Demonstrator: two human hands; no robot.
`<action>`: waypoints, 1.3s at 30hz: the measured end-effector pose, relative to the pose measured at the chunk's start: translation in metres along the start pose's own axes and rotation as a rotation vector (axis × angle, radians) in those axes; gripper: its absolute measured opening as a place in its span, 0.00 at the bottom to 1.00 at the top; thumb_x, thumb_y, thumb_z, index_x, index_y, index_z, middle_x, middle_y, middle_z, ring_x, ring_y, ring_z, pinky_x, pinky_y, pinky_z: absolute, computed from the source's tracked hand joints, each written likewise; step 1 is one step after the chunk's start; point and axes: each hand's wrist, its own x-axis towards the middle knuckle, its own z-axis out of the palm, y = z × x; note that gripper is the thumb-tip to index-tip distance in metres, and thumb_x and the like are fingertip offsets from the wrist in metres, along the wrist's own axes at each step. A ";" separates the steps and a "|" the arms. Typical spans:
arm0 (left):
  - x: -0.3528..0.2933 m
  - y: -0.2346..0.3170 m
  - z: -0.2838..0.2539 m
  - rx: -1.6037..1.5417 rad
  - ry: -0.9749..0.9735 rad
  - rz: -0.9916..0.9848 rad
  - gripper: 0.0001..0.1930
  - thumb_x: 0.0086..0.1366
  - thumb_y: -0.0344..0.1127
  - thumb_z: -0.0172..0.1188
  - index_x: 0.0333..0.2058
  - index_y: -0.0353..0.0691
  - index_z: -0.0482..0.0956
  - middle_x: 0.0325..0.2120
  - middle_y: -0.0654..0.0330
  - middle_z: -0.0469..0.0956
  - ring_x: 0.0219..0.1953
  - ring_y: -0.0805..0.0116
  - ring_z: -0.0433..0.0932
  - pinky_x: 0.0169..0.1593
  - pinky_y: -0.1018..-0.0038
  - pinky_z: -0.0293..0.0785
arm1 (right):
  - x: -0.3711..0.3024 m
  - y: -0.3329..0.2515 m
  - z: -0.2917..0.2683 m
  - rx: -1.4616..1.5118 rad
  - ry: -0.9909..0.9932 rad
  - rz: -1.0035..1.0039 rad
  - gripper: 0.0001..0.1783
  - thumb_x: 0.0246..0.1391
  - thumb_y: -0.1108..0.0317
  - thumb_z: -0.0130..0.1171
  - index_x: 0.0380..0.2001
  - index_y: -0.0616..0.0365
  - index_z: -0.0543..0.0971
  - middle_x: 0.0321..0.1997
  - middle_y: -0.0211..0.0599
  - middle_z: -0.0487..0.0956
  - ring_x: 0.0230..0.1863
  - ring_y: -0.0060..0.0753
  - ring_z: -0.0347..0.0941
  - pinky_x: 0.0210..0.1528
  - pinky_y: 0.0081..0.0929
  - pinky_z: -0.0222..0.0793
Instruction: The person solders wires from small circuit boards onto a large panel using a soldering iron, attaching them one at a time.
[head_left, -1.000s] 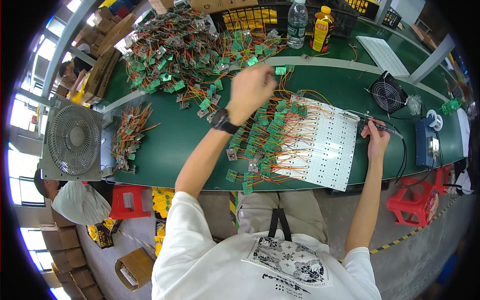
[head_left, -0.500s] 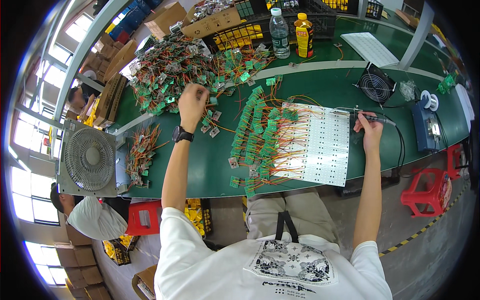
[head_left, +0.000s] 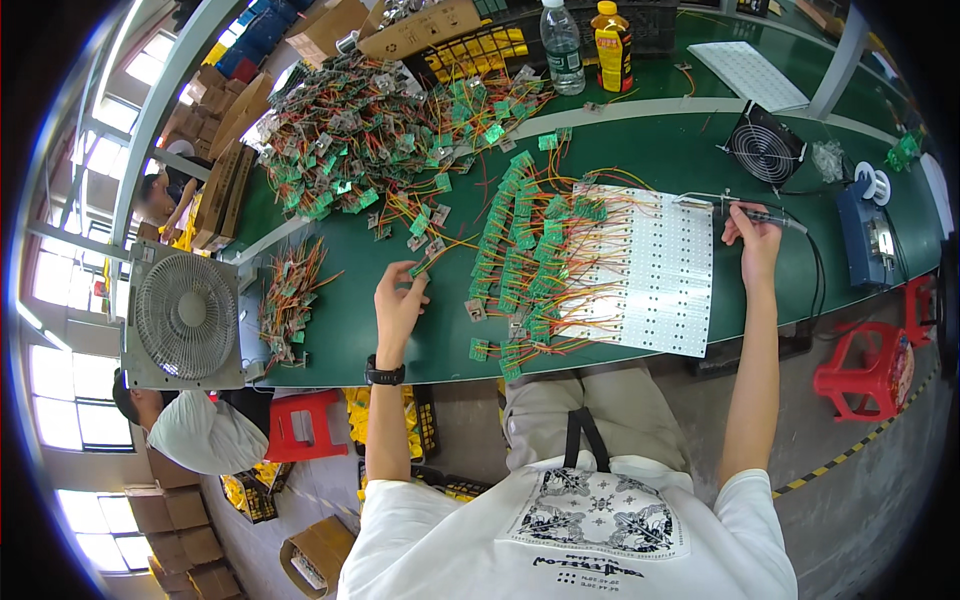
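Note:
My left hand (head_left: 398,308) is over the near part of the green table, thumb and fingers pinched on a small green circuit board (head_left: 419,269) with thin wires. Other wired boards lie just beyond its fingertips. In my right hand (head_left: 757,246) is a soldering iron (head_left: 768,217) with a black handle and cable. Its metal front end reaches left over the far right corner of a white perforated panel (head_left: 668,270). Rows of green circuit boards (head_left: 520,215) lie along the panel's left side, their red and yellow wires running onto it.
A big heap of wired boards (head_left: 340,140) covers the table's far left; a smaller wire bundle (head_left: 290,305) lies near a grey fan (head_left: 185,312). Two bottles (head_left: 612,50) stand at the back. To the right are a black fan (head_left: 765,150), a blue soldering station (head_left: 866,240) and a red stool (head_left: 862,372).
My left hand has come back from the heap toward the table's near edge, with a small circuit board now at its fingertips. My right hand still holds the soldering iron beside the panel.

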 end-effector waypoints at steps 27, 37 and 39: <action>0.006 0.025 0.020 -0.383 -0.480 -0.025 0.09 0.67 0.30 0.57 0.42 0.30 0.75 0.39 0.60 0.76 0.38 0.74 0.77 0.36 0.74 0.83 | -0.008 0.000 0.007 0.018 0.005 0.041 0.10 0.55 0.72 0.62 0.38 0.68 0.77 0.24 0.36 0.77 0.20 0.24 0.72 0.23 0.18 0.64; 0.001 0.034 0.041 -0.462 -0.455 0.068 0.09 0.69 0.29 0.54 0.43 0.28 0.74 0.34 0.57 0.80 0.37 0.66 0.82 0.39 0.75 0.80 | -0.005 -0.001 0.003 0.009 0.023 0.075 0.11 0.55 0.70 0.62 0.39 0.65 0.78 0.24 0.35 0.78 0.20 0.23 0.72 0.23 0.18 0.62; 0.002 0.047 0.049 -0.441 -0.409 0.165 0.09 0.69 0.29 0.54 0.42 0.28 0.74 0.32 0.57 0.81 0.37 0.67 0.82 0.40 0.77 0.78 | -0.004 -0.001 0.006 0.020 0.031 0.082 0.10 0.55 0.71 0.62 0.38 0.66 0.78 0.24 0.36 0.78 0.20 0.24 0.72 0.23 0.18 0.63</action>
